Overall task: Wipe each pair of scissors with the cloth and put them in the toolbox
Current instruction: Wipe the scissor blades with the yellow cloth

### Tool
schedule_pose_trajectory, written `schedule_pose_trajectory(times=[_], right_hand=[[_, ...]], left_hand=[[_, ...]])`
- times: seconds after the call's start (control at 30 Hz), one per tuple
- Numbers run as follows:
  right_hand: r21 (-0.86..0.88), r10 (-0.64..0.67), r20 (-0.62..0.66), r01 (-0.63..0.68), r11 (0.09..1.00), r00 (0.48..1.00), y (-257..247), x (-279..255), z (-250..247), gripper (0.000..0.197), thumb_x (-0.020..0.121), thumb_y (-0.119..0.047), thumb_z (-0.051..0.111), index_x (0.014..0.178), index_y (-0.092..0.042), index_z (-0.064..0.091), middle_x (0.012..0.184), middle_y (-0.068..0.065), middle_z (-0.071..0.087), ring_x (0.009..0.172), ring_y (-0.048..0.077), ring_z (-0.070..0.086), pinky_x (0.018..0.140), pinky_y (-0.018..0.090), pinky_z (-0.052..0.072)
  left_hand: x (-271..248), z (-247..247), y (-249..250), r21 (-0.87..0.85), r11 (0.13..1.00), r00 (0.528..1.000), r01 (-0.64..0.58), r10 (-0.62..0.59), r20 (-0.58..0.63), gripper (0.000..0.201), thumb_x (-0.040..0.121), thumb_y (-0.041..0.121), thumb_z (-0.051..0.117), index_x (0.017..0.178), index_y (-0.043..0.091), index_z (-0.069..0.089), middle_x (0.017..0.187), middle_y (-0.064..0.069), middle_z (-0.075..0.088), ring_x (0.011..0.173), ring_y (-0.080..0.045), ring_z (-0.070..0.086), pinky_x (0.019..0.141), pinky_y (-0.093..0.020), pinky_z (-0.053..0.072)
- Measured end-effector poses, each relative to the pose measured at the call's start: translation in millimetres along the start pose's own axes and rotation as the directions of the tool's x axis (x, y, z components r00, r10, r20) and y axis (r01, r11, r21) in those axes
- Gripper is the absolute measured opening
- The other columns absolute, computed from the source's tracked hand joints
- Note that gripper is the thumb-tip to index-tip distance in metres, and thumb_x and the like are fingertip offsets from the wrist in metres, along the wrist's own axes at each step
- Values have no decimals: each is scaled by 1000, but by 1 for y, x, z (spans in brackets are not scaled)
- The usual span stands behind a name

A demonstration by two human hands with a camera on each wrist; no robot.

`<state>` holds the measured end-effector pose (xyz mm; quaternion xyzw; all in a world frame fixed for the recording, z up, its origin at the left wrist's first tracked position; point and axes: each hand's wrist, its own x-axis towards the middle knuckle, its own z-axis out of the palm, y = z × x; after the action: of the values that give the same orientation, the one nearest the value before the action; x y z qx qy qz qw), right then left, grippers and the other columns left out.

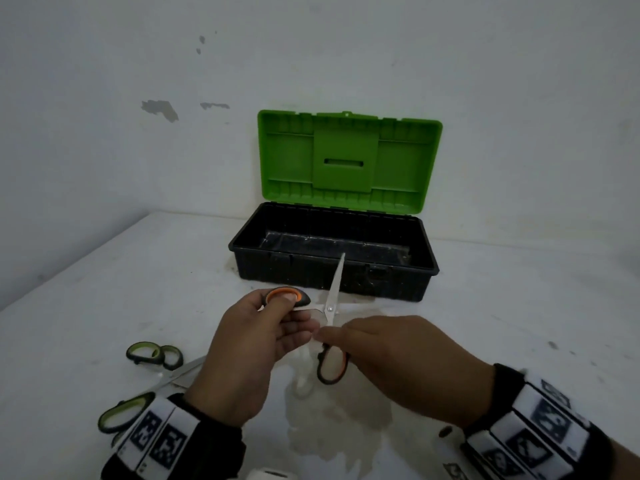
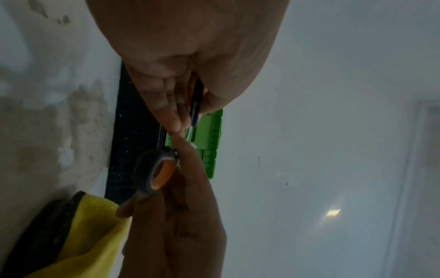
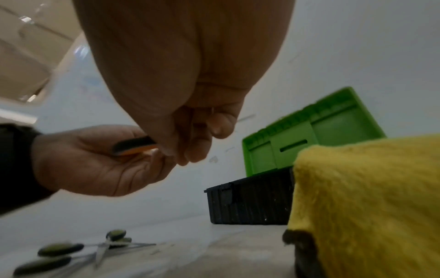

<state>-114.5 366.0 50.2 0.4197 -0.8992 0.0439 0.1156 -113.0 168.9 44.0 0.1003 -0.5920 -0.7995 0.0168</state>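
In the head view, the open toolbox [image 1: 332,258] is seen by the wall beyond bare table [image 1: 502,306]; orange-handled scissors [image 1: 330,303] are gripped by the left hand [image 1: 249,344] and pinched by the right hand [image 1: 391,358]. In the left wrist view, an orange loop [image 2: 157,169] is held in curled fingers. In the right wrist view, the yellow cloth [image 3: 366,203] is draped close by, and green-handled scissors [image 3: 100,248] lie on the table.

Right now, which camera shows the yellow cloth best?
The right wrist view: the yellow cloth fills its lower right corner, fuzzy texture plain. The left wrist view catches only a dim fold at bottom left. The head view doesn't show it.

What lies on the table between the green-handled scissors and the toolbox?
Head view: bare table only between the green-handled scissors and the toolbox.
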Motion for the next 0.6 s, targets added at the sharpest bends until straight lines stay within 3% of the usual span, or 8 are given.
schedule_pose_trajectory(times=[0.07, 0.13, 0.27, 0.4, 0.5, 0.6], right_hand=[[233, 134, -39, -122, 965, 990, 0, -6, 2, 54, 90, -15, 51, 139, -39, 45, 107, -19, 64, 89, 1, 61, 73, 24, 53], [441, 251, -83, -190, 877, 965, -3, -10, 2, 49, 94, -19, 46, 138, -42, 48, 107, -28, 59, 93, -5, 57, 78, 12, 45], [713, 466, -178, -213, 668, 867, -15, -12, 0, 37, 94, -23, 62, 127, -40, 58, 101, -17, 67, 77, 12, 67, 61, 24, 54], [893, 648, -73, -239, 381, 758, -13, -13, -3, 32, 91, -10, 66, 111, -33, 68, 84, -1, 72, 58, 15, 65, 49, 25, 50], [931, 706, -24, -241, 274, 708, -9, -16, -8, 28, 91, -4, 64, 103, -28, 71, 81, 1, 74, 57, 16, 64, 52, 27, 52], [942, 715, 12, -248, 227, 699, -7, -17, -10, 28, 91, -1, 63, 103, -25, 72, 81, 3, 74, 57, 19, 64, 54, 30, 54]], left_hand=[[1, 4, 0, -65, 998, 1000, -17, 17, -3, 18, 95, 15, 58, 103, 3, 69, 83, -17, 75, 80, -26, 75, 65, -28, 58], [2, 8, 0, -116, 993, 999, -39, 41, 9, 19, 97, 16, 57, 105, 4, 68, 85, -16, 76, 81, -25, 75, 64, -26, 59], [2, 16, -2, -190, 979, 996, -81, 88, 29, 19, 98, 15, 53, 106, 4, 65, 92, -17, 76, 89, -27, 75, 72, -32, 55], [1, 19, -5, -247, 968, 988, -52, 85, 128, 23, 86, 17, 59, 103, 4, 65, 91, -16, 75, 87, -27, 75, 64, -27, 58], [2, 22, -5, -235, 972, 976, -6, 57, 212, 29, 78, 18, 61, 102, 3, 64, 89, -15, 74, 84, -26, 74, 61, -26, 58], [5, 25, -5, -184, 983, 963, 24, 26, 266, 27, 76, 20, 61, 98, 5, 63, 86, -15, 73, 79, -26, 73, 62, -29, 58]])
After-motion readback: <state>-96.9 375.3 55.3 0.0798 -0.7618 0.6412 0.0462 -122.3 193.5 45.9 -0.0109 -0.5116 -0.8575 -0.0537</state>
